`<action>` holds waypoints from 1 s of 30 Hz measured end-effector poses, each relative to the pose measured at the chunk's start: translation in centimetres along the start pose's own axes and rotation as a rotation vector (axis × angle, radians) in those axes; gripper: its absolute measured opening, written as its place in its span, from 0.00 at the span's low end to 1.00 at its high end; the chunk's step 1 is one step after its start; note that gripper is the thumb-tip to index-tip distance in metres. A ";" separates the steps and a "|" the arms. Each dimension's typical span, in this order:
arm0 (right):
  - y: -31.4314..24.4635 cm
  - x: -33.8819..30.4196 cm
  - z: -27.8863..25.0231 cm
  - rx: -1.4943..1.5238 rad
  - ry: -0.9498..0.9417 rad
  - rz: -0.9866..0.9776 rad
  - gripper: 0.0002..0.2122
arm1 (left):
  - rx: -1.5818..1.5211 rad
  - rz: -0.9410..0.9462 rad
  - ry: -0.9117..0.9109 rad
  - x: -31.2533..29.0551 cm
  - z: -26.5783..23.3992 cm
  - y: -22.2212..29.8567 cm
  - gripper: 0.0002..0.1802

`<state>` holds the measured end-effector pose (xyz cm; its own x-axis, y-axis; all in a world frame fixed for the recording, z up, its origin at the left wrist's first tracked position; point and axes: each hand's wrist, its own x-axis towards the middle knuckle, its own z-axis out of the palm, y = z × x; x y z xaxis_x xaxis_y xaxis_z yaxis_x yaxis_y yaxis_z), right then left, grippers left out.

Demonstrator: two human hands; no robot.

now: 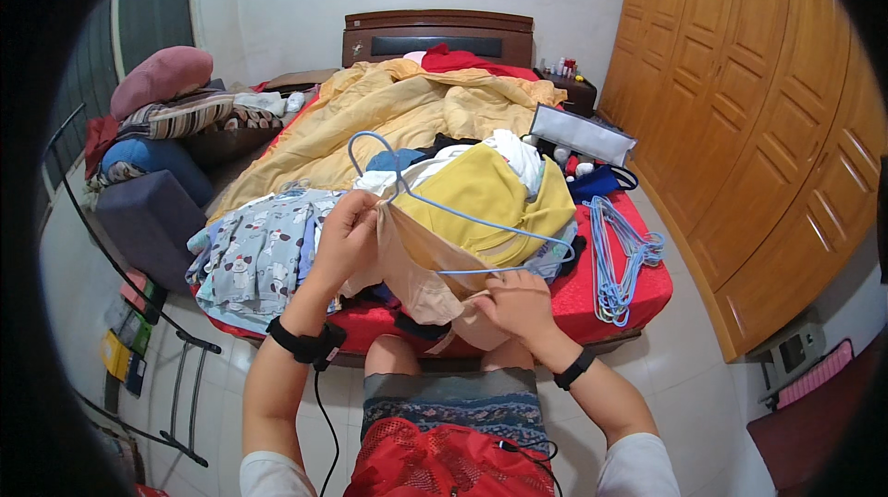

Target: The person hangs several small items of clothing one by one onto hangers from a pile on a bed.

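A blue wire hanger [462,209] is tilted in front of me, its hook up and to the left. One end of it is inside a beige garment [412,266], while the other end sticks out to the right. My left hand [350,233] is closed on the garment's edge just below the hook; whether it also grips the wire is hidden. My right hand [516,305] pinches the garment's lower right edge, below the hanger's bottom bar. Behind the hanger lies a mustard-yellow garment [481,192] on a heap of clothes.
A red-covered bed [638,261] holds a bundle of blue hangers [615,261] at right and patterned grey clothes [264,247] at left. A yellow quilt [342,118] lies farther back. A black metal rack [120,261] stands left; wooden wardrobes [740,99] line the right.
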<state>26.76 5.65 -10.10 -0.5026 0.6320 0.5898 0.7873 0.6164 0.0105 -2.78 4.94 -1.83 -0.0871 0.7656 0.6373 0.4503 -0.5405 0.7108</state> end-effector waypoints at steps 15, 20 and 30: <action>7.8 -0.3 -2.3 0.409 0.080 0.284 0.08 | 0.156 0.173 0.035 -0.2 -1.1 -1.4 0.06; 7.9 0.5 -2.7 0.664 0.108 0.352 0.13 | 0.243 0.232 0.047 -0.4 -1.2 -1.3 0.07; 6.0 1.0 -3.4 0.481 0.276 0.359 0.11 | 0.252 0.172 0.127 -0.8 -0.9 -1.0 0.07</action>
<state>32.21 8.37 -6.75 -0.0785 0.7334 0.6753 0.6093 0.5714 -0.5497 -3.98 4.58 -2.73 -0.0940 0.6125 0.7849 0.6726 -0.5422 0.5036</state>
